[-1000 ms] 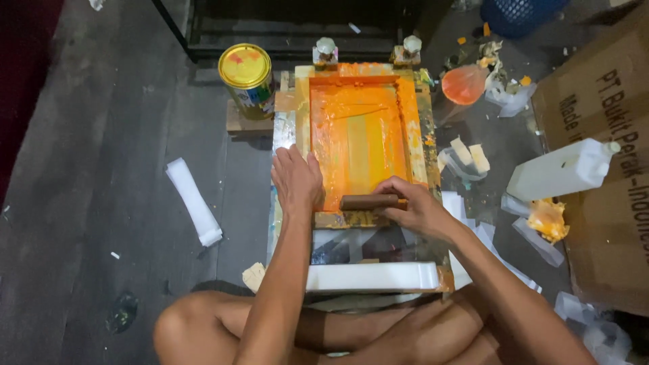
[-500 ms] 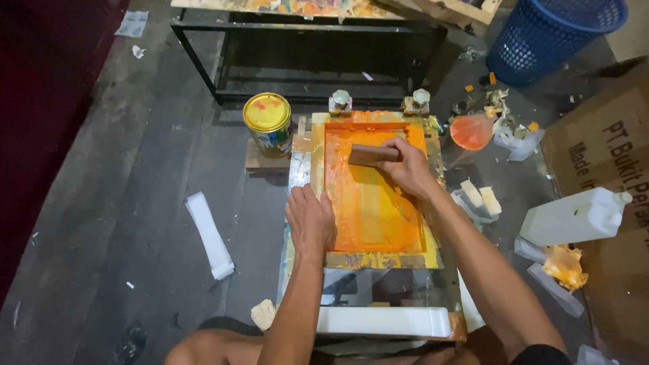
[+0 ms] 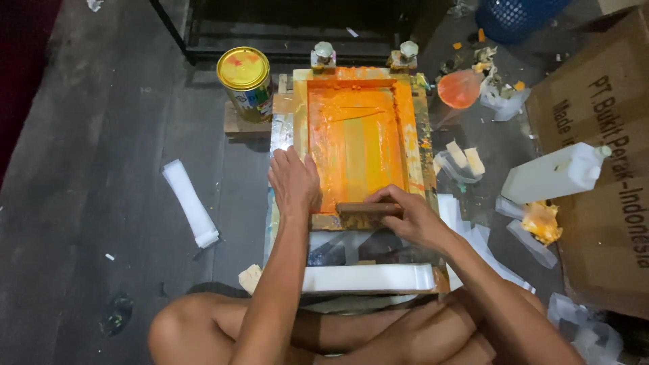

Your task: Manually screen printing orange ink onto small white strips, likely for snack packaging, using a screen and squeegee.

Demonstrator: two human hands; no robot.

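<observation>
- Folded white strip (image 3: 190, 203) on the grey floor at far left, well apart from the work, lying as before.
- Yellow-lidded tin (image 3: 246, 82) upright on a small block just beside the frame's upper-left corner, untouched.
- Left hand (image 3: 293, 181) flat on the left edge of the orange-smeared printing frame (image 3: 418, 128), fingers spread and released, pressing down rather than gripping; same hold-down place as half a second ago.
- Brown squeegee (image 3: 369, 209) now lying across the near end of the screen, at the lower edge of the orange ink; half a second ago up at the far end, so pulled the full length toward the body.
- Fresh streaks down the middle of the mesh, ink looking thinner there: one pass seemingly just finished.
- Right hand (image 3: 410, 215) clenched over the squeegee's right end, fingers wrapped on top.
- White plastic jug (image 3: 554, 174) on its side at right, against the cardboard box (image 3: 608, 169), unmoved.
</observation>
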